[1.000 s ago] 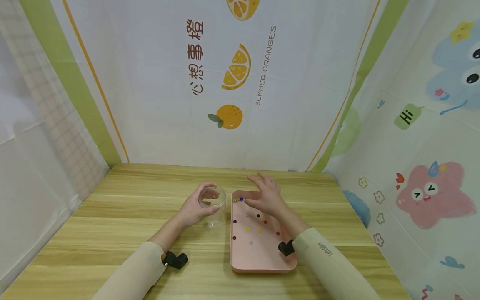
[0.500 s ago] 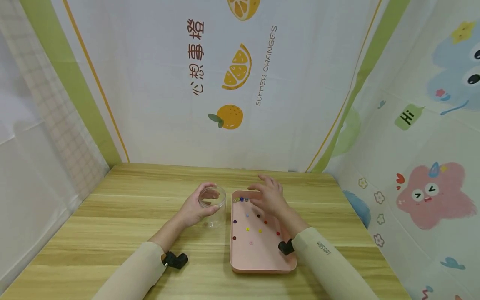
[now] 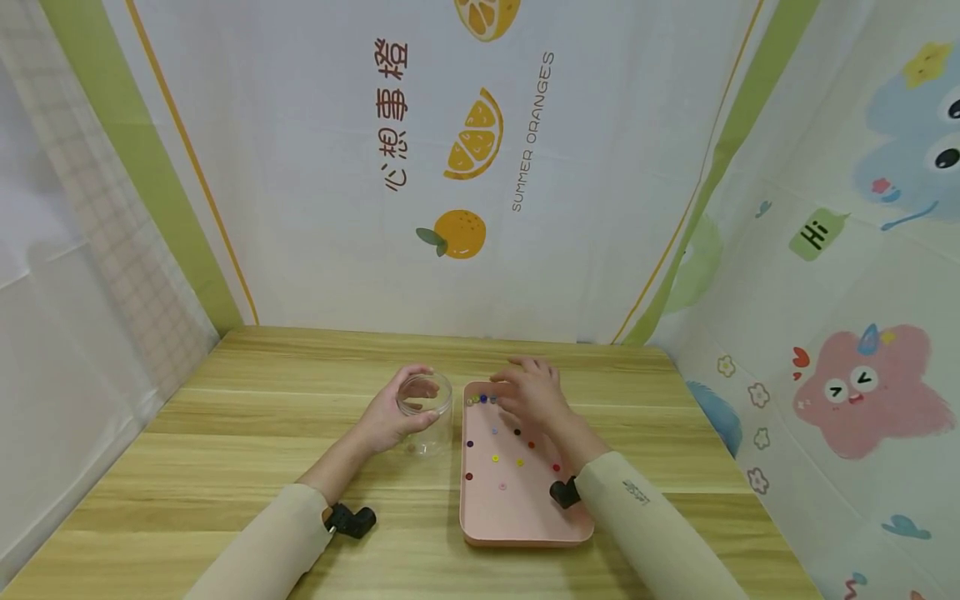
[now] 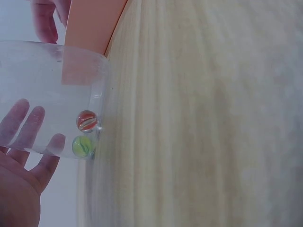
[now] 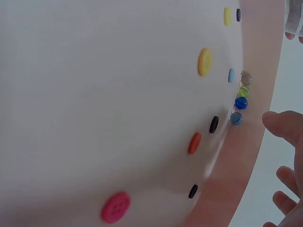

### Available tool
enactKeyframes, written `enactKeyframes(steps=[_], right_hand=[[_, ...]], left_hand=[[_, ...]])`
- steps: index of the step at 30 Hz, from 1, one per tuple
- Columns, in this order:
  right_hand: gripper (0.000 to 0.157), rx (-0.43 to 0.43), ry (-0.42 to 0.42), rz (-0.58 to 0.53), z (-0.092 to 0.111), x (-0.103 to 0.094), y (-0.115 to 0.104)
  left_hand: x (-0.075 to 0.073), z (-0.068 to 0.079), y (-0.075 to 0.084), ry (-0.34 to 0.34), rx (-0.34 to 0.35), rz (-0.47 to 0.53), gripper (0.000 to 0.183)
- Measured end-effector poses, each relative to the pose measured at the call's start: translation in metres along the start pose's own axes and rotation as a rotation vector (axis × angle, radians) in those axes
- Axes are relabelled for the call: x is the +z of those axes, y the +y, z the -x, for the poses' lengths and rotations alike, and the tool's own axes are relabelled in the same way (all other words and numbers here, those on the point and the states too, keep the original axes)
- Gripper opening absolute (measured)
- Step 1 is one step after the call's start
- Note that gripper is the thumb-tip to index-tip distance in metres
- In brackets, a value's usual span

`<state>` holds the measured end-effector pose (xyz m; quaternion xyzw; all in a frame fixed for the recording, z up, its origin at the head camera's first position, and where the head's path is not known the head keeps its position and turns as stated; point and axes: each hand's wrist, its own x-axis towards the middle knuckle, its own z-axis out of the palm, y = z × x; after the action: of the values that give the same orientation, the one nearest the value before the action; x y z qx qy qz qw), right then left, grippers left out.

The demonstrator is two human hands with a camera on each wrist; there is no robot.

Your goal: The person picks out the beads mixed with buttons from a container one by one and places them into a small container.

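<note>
My left hand (image 3: 392, 417) grips a clear plastic jar (image 3: 431, 437) by its side, and the jar stands upright on the table. Inside it, at the bottom, the left wrist view shows a red-striped marble (image 4: 87, 121) and a green marble (image 4: 83, 146). My right hand (image 3: 534, 398) hovers over the far end of a pink tray (image 3: 517, 517), fingers loosely bent, nothing visible in them. Several marbles line the tray's far wall: a blue marble (image 5: 241, 102), a grey-blue marble (image 5: 236, 118), a yellowish marble (image 5: 244, 91) and a pale marble (image 5: 246, 78).
Scattered across the tray floor are several buttons, among them a pink button (image 5: 115, 207), an orange button (image 5: 194, 143), a yellow button (image 5: 204, 62) and a black button (image 5: 214, 124). The wooden table (image 3: 247, 450) meets a printed curtain (image 3: 330, 250) at the back.
My right hand has drawn back slightly, then shifted left over the tray's far end, its fingers now more bent. The grey-blue marble has come into sight. Left hand and jar have stayed put.
</note>
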<state>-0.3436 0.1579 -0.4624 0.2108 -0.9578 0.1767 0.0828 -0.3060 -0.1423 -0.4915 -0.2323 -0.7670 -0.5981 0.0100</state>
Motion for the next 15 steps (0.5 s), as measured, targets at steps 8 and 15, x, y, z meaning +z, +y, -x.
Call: enactKeyframes(steps=[8, 15], right_hand=[[0.022, 0.001, -0.004, 0.041, -0.0026, 0.0030, -0.0048], [0.023, 0.032, -0.066, 0.106, -0.0068, 0.0075, -0.0047]], left_hand=[[-0.0003, 0.0001, 0.0006, 0.000, -0.001, -0.002, 0.067], [-0.0006, 0.0003, 0.0013, -0.003, -0.002, -0.006, 0.067]])
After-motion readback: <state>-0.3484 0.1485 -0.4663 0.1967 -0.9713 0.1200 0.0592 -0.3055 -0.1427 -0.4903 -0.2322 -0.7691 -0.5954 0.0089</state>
